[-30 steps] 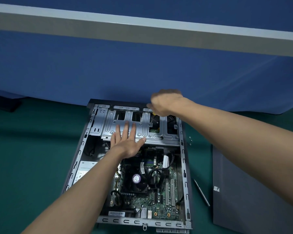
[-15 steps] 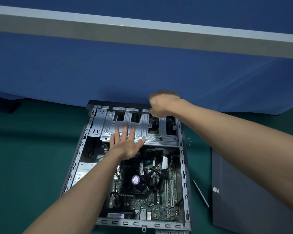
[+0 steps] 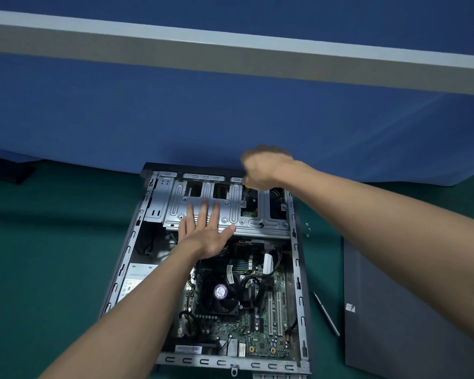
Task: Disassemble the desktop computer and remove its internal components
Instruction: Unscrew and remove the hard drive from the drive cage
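An open desktop computer case (image 3: 296,242) lies flat on the green table. A silver drive cage (image 3: 230,212) spans its far end. My left hand (image 3: 205,231) presses flat on the cage, fingers straight. My right hand (image 3: 263,166) is over the cage's far right part and grips a screwdriver (image 3: 246,191) with a yellow handle, its tip down on a cage screw. Below the cage the motherboard (image 3: 230,324) shows, with the CPU cooler fan (image 3: 221,292) and black cables.
The grey side panel (image 3: 411,318) lies on the table to the right of the case. A thin silver tool (image 3: 326,314) rests between them. A few small screws (image 3: 307,229) sit by the case's right wall. A blue partition stands behind.
My right hand has turned slightly on the screwdriver at the same spot. My left hand stays flat on the cage.
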The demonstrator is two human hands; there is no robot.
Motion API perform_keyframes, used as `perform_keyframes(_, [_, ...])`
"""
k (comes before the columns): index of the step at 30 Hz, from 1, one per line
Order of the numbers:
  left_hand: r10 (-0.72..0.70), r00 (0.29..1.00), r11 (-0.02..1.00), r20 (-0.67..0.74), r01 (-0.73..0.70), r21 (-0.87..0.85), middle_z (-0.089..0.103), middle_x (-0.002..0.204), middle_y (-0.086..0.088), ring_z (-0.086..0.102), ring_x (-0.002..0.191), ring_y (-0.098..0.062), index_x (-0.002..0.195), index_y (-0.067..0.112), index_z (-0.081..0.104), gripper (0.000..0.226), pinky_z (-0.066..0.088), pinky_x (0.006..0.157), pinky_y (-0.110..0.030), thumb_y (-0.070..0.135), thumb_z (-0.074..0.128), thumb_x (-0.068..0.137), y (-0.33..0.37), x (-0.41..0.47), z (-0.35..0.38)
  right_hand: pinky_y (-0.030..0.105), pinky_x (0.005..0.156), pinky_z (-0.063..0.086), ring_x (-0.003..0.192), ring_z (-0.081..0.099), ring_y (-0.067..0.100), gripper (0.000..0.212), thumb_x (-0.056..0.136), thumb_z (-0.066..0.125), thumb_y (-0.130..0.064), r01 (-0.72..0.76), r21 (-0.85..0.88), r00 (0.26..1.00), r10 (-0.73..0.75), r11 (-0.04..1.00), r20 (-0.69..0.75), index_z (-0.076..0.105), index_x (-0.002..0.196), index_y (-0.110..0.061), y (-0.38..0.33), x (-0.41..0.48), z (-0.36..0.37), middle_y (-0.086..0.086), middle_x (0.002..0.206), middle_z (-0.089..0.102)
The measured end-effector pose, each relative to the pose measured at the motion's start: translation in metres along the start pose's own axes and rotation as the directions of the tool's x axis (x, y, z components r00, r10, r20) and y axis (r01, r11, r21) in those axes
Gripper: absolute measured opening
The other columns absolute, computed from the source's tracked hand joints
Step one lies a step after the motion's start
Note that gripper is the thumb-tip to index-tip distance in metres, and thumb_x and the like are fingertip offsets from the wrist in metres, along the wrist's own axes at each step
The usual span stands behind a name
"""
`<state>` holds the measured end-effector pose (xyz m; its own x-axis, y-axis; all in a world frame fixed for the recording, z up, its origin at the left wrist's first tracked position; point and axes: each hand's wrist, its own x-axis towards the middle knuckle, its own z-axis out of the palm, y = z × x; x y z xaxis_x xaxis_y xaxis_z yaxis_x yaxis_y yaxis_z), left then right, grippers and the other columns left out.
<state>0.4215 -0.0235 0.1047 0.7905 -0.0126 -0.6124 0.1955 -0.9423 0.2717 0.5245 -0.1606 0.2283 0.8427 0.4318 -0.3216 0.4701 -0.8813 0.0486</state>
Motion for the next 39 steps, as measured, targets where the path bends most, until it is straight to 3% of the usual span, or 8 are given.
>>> perform_keyframes(6, [0.003,1.0,1.0,0.005,-0.003,0.001,-0.045,0.146,0.007,-0.044,0.133,-0.023,0.146,0.037,-0.028,0.076,-0.019,0.113,-0.045,0.073,0.011,0.092,0.0002,0.0,-0.0003,0.031,0.065,0.039,0.063,0.046,0.022,0.045,0.098,0.034,-0.054,0.02,-0.083,1.0,-0.021,0.996,-0.018,0.043,0.078,-0.014,-0.0004,-0.003,0.0002,-0.001,0.068,0.044])
perform_keyframes(10, [0.003,1.0,1.0,0.005,-0.003,-0.001,-0.045,0.146,0.007,-0.044,0.133,-0.023,0.146,0.036,-0.028,0.077,-0.018,0.113,-0.045,0.073,0.012,0.092,-0.0001,0.0,-0.0003,0.023,0.053,0.033,0.057,0.045,0.018,0.033,0.096,0.046,-0.026,0.043,-0.102,0.999,-0.044,0.994,0.001,0.042,0.065,-0.014,-0.0004,0.0008,-0.0024,0.001,0.066,0.045])
perform_keyframes(14, [-0.001,1.0,1.0,0.004,0.001,0.002,-0.045,0.146,0.007,-0.043,0.134,-0.023,0.147,0.036,-0.028,0.076,-0.018,0.113,-0.044,0.072,0.012,0.092,0.0009,-0.0005,-0.0011,0.023,0.051,0.031,0.079,0.055,0.024,0.004,0.087,0.052,-0.013,0.105,0.026,0.992,-0.107,0.994,0.063,0.054,0.09,-0.015,0.0038,0.0011,-0.0052,0.003,0.088,0.059])
perform_keyframes(19, [0.001,1.0,1.0,0.006,-0.001,0.003,-0.045,0.145,0.008,-0.044,0.133,-0.023,0.146,0.036,-0.028,0.076,-0.019,0.113,-0.044,0.073,0.011,0.092,0.001,-0.0019,-0.0013,0.029,0.065,0.035,0.065,0.048,0.019,0.05,0.097,0.032,-0.057,0.0,-0.073,0.999,0.002,0.997,0.035,0.042,0.076,-0.013,0.0023,0.0002,-0.0011,-0.004,0.068,0.042])
perform_keyframes(26, [0.003,1.0,1.0,0.006,-0.003,-0.002,-0.045,0.146,0.007,-0.044,0.133,-0.023,0.146,0.036,-0.028,0.076,-0.019,0.113,-0.045,0.072,0.012,0.092,0.001,-0.0011,-0.0011,0.025,0.057,0.042,0.075,0.058,0.024,0.011,0.085,0.049,-0.01,0.056,0.004,0.992,-0.056,0.998,0.113,0.059,0.089,-0.013,0.001,-0.0003,-0.0059,0.005,0.085,0.06])
perform_keyframes(31, [0.004,1.0,1.0,0.007,-0.004,-0.008,-0.047,0.144,0.007,-0.045,0.132,-0.023,0.146,0.036,-0.028,0.076,-0.019,0.113,-0.045,0.073,0.011,0.092,0.0003,-0.0009,-0.0003,0.029,0.066,0.037,0.079,0.05,0.024,0.044,0.095,0.038,-0.057,-0.002,-0.05,0.998,0.005,0.999,0.066,0.051,0.088,-0.016,0.0024,-0.0001,-0.0003,-0.004,0.072,0.045])
perform_keyframes(36, [0.01,1.0,1.0,0.003,-0.01,-0.002,-0.048,0.143,0.008,-0.045,0.132,-0.023,0.146,0.036,-0.029,0.077,-0.02,0.112,-0.045,0.073,0.011,0.091,0.0011,-0.0019,0.0,0.023,0.053,0.036,0.062,0.051,0.02,0.021,0.091,0.052,-0.023,0.016,-0.038,0.999,-0.015,0.999,0.029,0.051,0.074,-0.011,0.002,0.0009,-0.0014,0.003,0.072,0.053])
perform_keyframes(39, [0.007,1.0,1.0,0.002,-0.007,-0.008,-0.047,0.144,0.008,-0.045,0.132,-0.023,0.146,0.036,-0.029,0.077,-0.02,0.112,-0.044,0.073,0.011,0.092,0.0018,-0.0022,-0.0014,0.024,0.056,0.04,0.082,0.058,0.024,0.01,0.087,0.051,-0.012,0.073,0.067,0.99,-0.08,0.995,0.112,0.06,0.09,-0.016,0.0016,0.0012,-0.0039,0.002,0.094,0.062])
